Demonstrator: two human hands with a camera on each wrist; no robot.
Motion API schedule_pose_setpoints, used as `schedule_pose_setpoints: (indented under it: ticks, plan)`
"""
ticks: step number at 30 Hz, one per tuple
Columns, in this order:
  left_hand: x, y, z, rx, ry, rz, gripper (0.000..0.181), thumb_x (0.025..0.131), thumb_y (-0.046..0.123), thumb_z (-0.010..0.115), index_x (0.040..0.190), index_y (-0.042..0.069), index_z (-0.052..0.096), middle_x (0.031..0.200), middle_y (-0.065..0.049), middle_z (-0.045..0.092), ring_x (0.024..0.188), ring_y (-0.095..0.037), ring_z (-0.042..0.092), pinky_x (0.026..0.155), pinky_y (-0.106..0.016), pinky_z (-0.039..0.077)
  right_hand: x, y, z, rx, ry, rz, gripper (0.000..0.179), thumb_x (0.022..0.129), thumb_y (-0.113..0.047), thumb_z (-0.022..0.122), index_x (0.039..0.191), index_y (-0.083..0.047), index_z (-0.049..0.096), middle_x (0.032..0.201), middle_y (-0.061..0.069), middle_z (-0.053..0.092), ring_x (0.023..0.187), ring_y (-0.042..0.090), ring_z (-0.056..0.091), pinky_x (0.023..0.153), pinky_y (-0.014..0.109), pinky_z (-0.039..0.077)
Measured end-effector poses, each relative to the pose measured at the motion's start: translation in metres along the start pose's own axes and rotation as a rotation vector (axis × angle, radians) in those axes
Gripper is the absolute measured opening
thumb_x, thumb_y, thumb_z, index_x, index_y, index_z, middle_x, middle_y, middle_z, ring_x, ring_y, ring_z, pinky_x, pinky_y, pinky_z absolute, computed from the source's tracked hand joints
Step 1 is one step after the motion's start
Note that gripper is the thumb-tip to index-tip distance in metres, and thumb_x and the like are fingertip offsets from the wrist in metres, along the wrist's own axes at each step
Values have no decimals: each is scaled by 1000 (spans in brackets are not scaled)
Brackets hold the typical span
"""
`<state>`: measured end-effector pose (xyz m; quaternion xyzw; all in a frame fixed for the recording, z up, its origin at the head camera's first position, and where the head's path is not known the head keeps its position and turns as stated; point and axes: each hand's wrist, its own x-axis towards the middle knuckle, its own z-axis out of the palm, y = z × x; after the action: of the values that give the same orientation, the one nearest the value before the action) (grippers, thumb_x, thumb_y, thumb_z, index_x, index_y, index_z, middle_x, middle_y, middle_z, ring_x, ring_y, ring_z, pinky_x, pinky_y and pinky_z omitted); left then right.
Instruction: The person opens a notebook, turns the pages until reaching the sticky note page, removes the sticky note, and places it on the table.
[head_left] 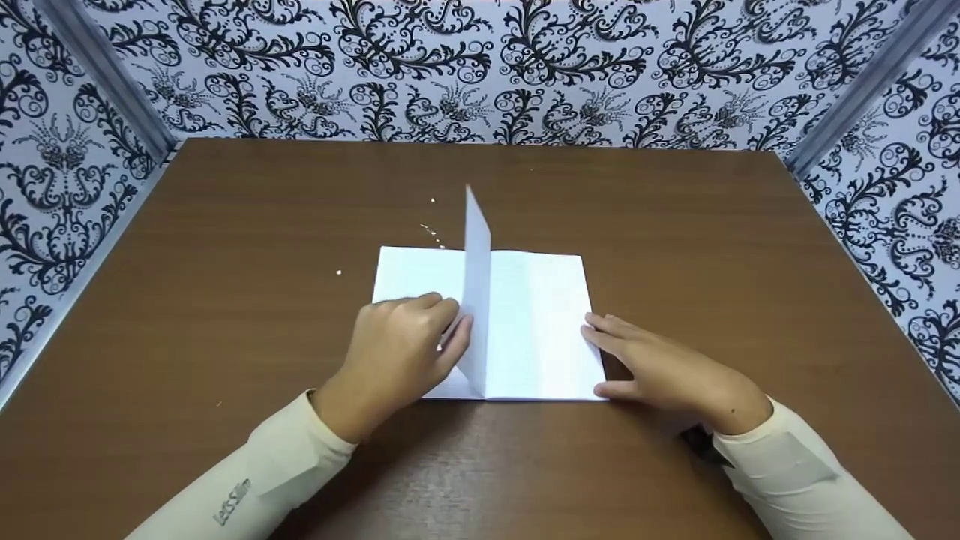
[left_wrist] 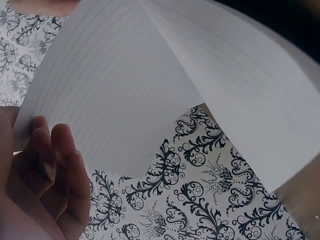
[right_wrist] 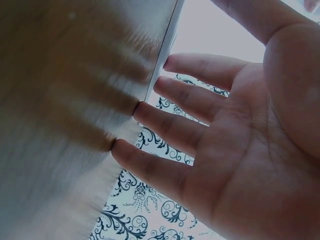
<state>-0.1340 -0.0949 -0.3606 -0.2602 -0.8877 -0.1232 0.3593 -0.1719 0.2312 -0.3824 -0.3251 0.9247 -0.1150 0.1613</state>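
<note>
An open notebook [head_left: 536, 322] with white, lined pages lies on the brown table. One page [head_left: 477, 292] stands upright near its middle fold. My left hand [head_left: 405, 337] pinches that page by its outer edge. In the left wrist view, the ruled lines of the lifted page [left_wrist: 115, 95] show, with curled fingers [left_wrist: 65, 165] at its edge. My right hand [head_left: 660, 360] rests at the notebook's right edge, fingertips touching the edge and the table. Its fingers [right_wrist: 170, 125] are spread and nearly straight in the right wrist view, holding nothing.
Small white crumbs [head_left: 433, 235] are scattered on the table [head_left: 675, 225] behind and left of the notebook. Patterned black-and-white wall panels [head_left: 420, 67] with grey corner strips stand around the table's back and sides.
</note>
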Motion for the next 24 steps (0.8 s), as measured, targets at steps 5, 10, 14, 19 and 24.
schedule_pose_setpoints:
  ticks: [5,10,14,19,24]
  plan:
    - [-5,-7,-6,12,13,-4,39,85,20,70,56,17,45,50,6,37,41,-9,32,38,-26,25,1,0,0,1,-6,2,75,93,-34,69,152,1,37,162,19,30,149,42,28,117,57,28]
    - [-9,-13,-11,10,15,-13,43,85,22,71,54,17,42,48,7,35,40,-7,27,39,-24,20,0,-1,0,-2,-9,5,76,93,-34,69,152,1,37,162,19,30,149,41,28,117,57,28]
    - [-13,-17,-14,-13,5,-30,47,84,22,73,52,17,39,47,7,33,42,-5,22,39,-23,17,1,-1,-1,-6,-6,2,75,93,-33,70,151,1,38,162,19,30,149,42,28,117,57,28]
    - [-18,-22,-18,-88,-56,-95,48,85,23,74,52,16,38,48,8,32,46,-3,22,42,-22,16,0,-1,0,-8,-1,1,75,92,-33,70,151,2,38,161,20,31,148,44,28,117,58,28]
    - [-21,-27,-24,-160,-160,-203,48,86,24,74,52,17,40,50,11,33,48,-4,27,44,-23,20,0,-1,0,-9,-2,4,75,93,-33,70,151,2,39,161,21,31,148,44,28,116,58,29]
